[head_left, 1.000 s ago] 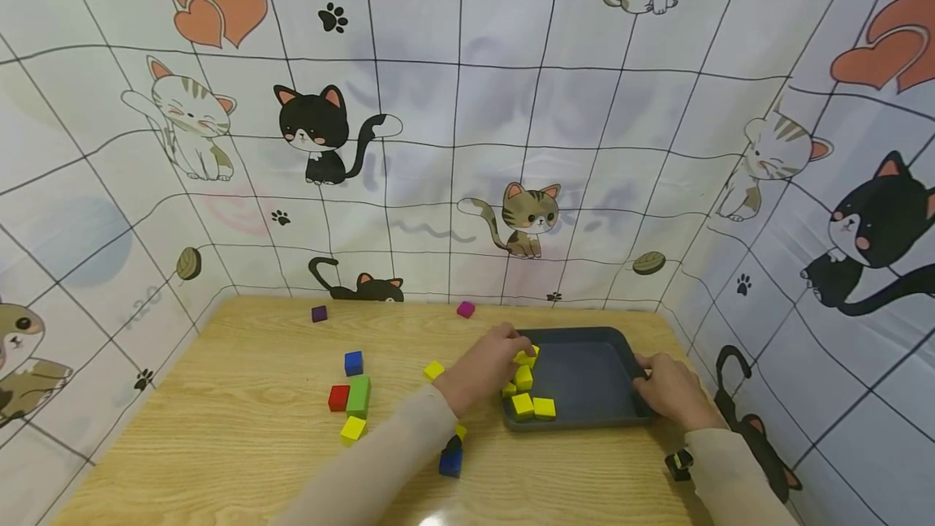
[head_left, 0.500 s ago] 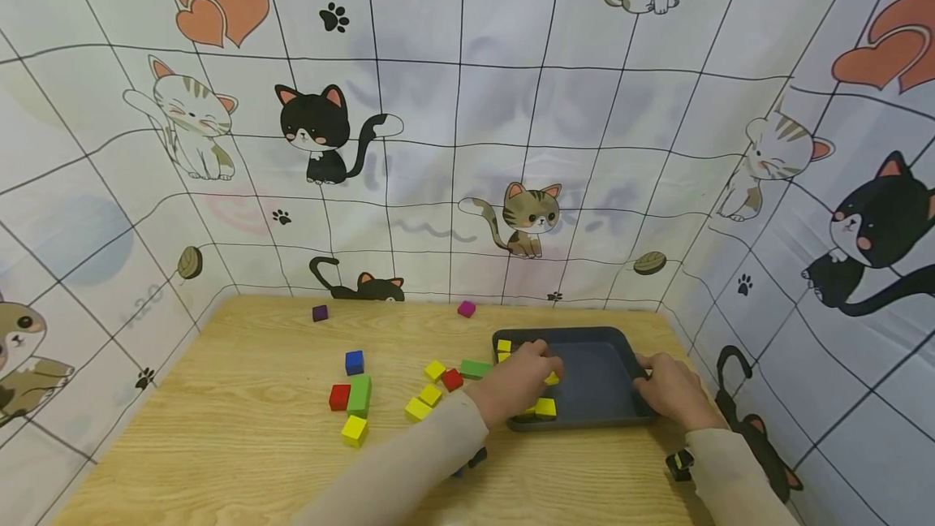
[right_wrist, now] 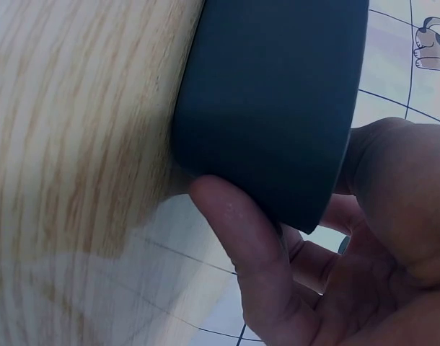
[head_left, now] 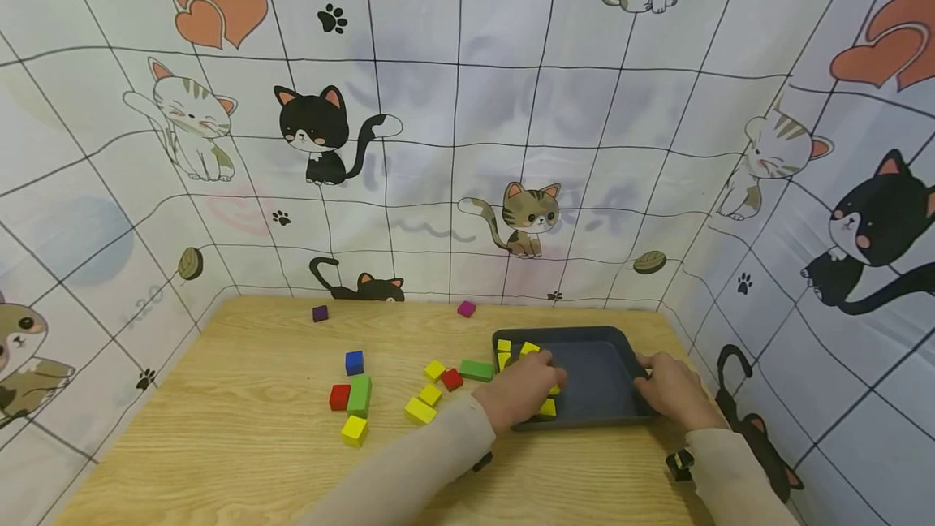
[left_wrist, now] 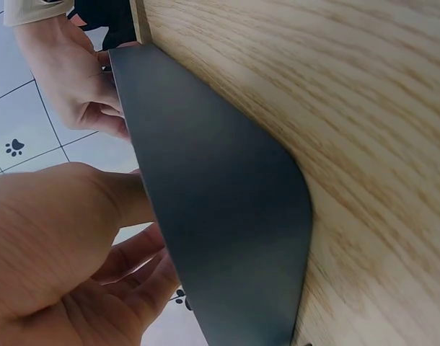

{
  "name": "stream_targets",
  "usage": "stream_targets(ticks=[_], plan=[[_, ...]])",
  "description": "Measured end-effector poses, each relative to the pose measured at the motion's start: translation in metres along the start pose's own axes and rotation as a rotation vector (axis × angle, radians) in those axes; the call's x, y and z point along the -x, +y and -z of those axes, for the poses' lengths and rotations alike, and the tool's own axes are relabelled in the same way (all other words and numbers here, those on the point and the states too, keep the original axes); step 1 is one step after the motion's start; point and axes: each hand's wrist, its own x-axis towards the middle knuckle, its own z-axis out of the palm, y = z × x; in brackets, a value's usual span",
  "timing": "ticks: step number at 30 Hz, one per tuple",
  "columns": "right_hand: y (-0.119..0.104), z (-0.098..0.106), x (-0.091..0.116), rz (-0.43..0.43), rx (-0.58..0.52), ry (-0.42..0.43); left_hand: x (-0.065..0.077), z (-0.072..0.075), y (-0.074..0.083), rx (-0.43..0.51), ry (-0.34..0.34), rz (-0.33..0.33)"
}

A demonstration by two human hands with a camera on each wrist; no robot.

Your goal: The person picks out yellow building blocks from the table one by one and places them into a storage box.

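A dark grey baking tray (head_left: 602,380) lies at the right of the table, several yellow cubes in its left part. My right hand (head_left: 675,392) holds its right side; in the right wrist view the thumb (right_wrist: 238,223) lies along the outer wall and the other fingers are partly hidden. My left hand (head_left: 522,388) reaches over the left rim among the cubes. One yellow cube (head_left: 556,389) shows just past its fingertips; whether they pinch it is hidden. In the left wrist view the tray's wall (left_wrist: 220,187) covers the fingertips.
Left of the tray lie a green block (head_left: 476,370), a red cube (head_left: 452,380) and several yellow ones (head_left: 420,411). Farther left sit a blue cube (head_left: 354,362), another red cube (head_left: 339,397) and a green block (head_left: 359,396). Purple (head_left: 320,313) and magenta cubes (head_left: 466,309) lie by the back edge.
My left hand has moved from the tray's upper left toward its lower middle, and yellow cubes there have shifted. Blocks left of the tray came out from behind the arm. The right hand stays put.
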Motion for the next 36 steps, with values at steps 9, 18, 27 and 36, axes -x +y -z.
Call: stream_targets(ticks=[9, 18, 27, 36], plan=[[-0.002, 0.001, 0.002, -0.005, 0.001, -0.004, 0.002, 0.0, -0.001, 0.003, 0.016, -0.013], [-0.004, 0.002, 0.002, -0.003, -0.002, -0.006, 0.019, 0.017, -0.009, 0.13, 0.081, -0.006], [-0.001, 0.0, 0.004, 0.003, 0.004, 0.006, 0.061, 0.022, -0.038, 0.194, 0.15, 0.074], [-0.002, 0.0, 0.002, 0.007, 0.002, 0.006, 0.124, 0.031, -0.066, 0.17, 0.172, 0.214]])
